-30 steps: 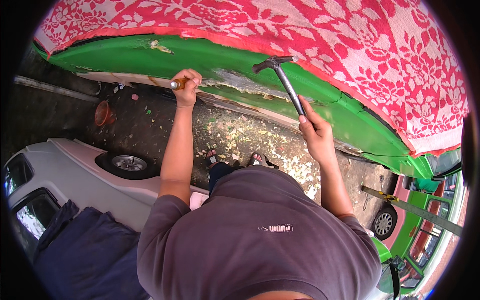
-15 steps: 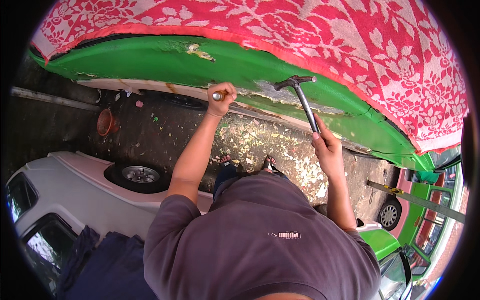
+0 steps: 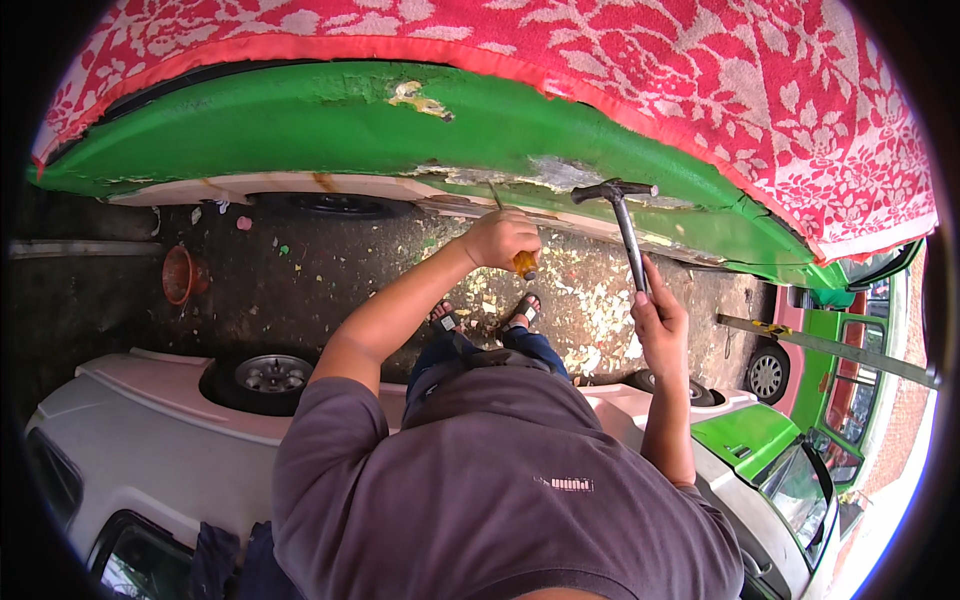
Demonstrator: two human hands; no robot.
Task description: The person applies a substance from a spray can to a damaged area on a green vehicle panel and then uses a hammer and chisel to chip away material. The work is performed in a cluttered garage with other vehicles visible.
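Observation:
My left hand (image 3: 500,238) is closed round a screwdriver (image 3: 525,265) with an amber handle. Its thin metal shaft points up toward the lower edge of a green vehicle panel (image 3: 270,125); whether the tip touches cannot be told. Fingers of my right hand (image 3: 663,332) wrap the lower handle of a hammer (image 3: 630,240), raised to the right of the screwdriver, its head overlapping the panel in view. Between the tools and above them runs a rough patch (image 3: 553,172) of flaked paint and bare grey surface. Another chipped spot (image 3: 420,100) shows higher up.
A red and pink floral cloth (image 3: 640,60) covers the vehicle's top. Paint flakes (image 3: 590,320) litter the ground by my feet. An orange-brown bucket (image 3: 180,275) stands left. Behind me is a white and pink vehicle (image 3: 190,395); a metal bar (image 3: 820,346) crosses at right.
My left hand has moved right and slightly down, tilting the screwdriver so its shaft now shows. The hammer in my right hand has shifted slightly right and down. The view has shifted a little.

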